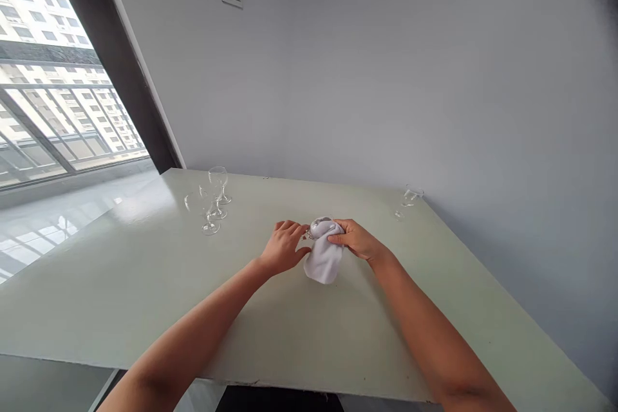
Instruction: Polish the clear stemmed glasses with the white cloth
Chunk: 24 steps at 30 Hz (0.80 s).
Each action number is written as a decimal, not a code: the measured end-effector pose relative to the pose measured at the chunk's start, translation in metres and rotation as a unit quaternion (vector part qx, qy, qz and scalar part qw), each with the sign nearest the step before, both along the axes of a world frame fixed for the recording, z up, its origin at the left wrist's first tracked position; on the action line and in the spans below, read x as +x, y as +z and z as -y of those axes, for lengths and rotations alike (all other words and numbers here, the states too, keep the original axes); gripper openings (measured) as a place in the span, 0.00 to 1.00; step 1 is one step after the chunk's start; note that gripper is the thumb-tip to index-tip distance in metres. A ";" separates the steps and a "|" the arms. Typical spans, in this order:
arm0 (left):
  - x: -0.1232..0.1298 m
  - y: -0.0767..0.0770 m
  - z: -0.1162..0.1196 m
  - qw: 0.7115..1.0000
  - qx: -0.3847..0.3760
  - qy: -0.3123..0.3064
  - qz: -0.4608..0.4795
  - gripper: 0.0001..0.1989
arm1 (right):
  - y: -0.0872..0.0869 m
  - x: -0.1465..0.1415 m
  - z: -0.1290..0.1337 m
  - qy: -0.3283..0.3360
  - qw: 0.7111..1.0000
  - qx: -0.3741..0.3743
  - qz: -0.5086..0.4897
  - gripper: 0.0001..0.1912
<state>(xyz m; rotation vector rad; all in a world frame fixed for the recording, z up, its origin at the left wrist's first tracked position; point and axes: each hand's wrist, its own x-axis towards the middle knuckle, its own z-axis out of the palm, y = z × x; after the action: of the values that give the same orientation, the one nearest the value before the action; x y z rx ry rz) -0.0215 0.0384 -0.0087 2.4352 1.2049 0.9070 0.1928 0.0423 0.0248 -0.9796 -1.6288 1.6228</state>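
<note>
Over the middle of the table, a stemmed glass is held tilted between my hands. My left hand is closed at the stem end of the glass; its fingertips are partly hidden there. A white cloth covers part of the bowl and hangs down below it. My right hand pinches this cloth against the right side of the bowl, thumb in front. How far the cloth goes into the bowl cannot be made out.
Several clear stemmed glasses stand upright at the left back of the pale table. Another stemmed glass is near the right back edge. A grey wall rises behind, with a window at left.
</note>
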 end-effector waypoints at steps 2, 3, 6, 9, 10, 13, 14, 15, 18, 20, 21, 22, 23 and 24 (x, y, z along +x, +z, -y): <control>-0.004 0.000 -0.003 0.998 0.045 0.027 -0.034 0.14 | -0.010 -0.010 -0.001 -0.020 0.999 -0.017 -0.035 0.22; -0.008 0.002 -0.005 0.998 0.032 0.028 -0.036 0.12 | -0.011 -0.013 0.000 -0.016 0.999 -0.010 -0.040 0.22; -0.023 0.011 -0.010 0.989 -0.131 -0.068 -0.027 0.14 | -0.002 -0.009 0.006 0.074 0.996 0.050 0.018 0.21; -0.029 0.016 -0.009 0.922 -0.308 -0.230 -0.047 0.19 | 0.010 0.005 0.009 0.182 0.973 0.084 0.116 0.15; -0.028 0.015 -0.008 0.914 -0.319 -0.244 -0.054 0.19 | 0.011 0.009 0.008 0.188 0.970 0.083 0.130 0.13; -0.017 0.006 -0.004 0.977 -0.167 -0.121 -0.054 0.14 | 0.001 0.011 0.000 0.099 0.991 0.043 0.079 0.12; -0.013 0.002 -0.003 0.993 -0.080 -0.061 -0.055 0.13 | -0.005 0.008 -0.004 0.053 0.998 0.022 0.038 0.14; -0.011 -0.002 -0.003 0.998 0.002 -0.011 -0.061 0.15 | -0.012 0.003 -0.007 0.011 1.000 -0.001 -0.005 0.16; -0.012 -0.008 -0.008 0.987 0.128 0.042 -0.087 0.16 | -0.028 -0.011 -0.013 -0.043 0.993 -0.054 -0.097 0.21; -0.017 -0.009 -0.013 0.991 0.096 0.043 -0.085 0.14 | -0.031 -0.013 -0.013 -0.024 0.993 -0.055 -0.098 0.21; -0.020 -0.009 -0.016 0.995 0.047 0.036 -0.075 0.13 | -0.029 -0.011 -0.012 -0.002 0.996 -0.043 -0.079 0.21; -0.023 -0.008 -0.017 0.998 -0.021 0.016 -0.060 0.14 | -0.026 -0.006 -0.012 0.030 0.998 -0.025 -0.047 0.19; -0.024 -0.008 -0.018 0.994 -0.101 -0.017 -0.044 0.15 | -0.022 -0.001 -0.011 0.066 0.998 -0.006 -0.006 0.17; -0.025 -0.008 -0.019 0.981 -0.183 -0.064 -0.028 0.16 | -0.017 0.006 -0.010 0.102 0.994 0.011 0.036 0.15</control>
<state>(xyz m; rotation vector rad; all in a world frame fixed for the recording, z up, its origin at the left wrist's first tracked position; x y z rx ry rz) -0.0463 0.0570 -0.0164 2.2216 1.1062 0.5291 0.1988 0.0525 0.0078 -0.8950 -1.8432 1.7144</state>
